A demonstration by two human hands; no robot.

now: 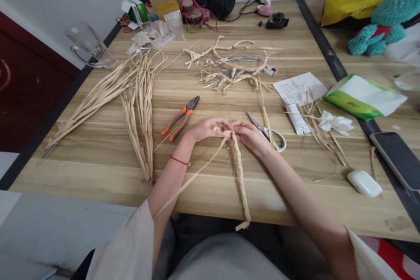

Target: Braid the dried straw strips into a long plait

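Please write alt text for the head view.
A person's left hand and right hand pinch a straw-wrapped stem at a wood-grain table, with orange-handled pliers and straw strips to the left, scissors to the right.

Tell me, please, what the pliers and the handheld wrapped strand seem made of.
Pliers: probably dull steel, from the dark head; orange grips suggest plastic or rubber. Wrapped strand: matte, pale, likely plant fibre, perhaps raffia, judging by its creased windings.

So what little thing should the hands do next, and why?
Maybe wind the loose strip once more around the wire. The left hand and right hand meet where the wrapped part stops; the strip trails free there, and the wire beyond looks bare.
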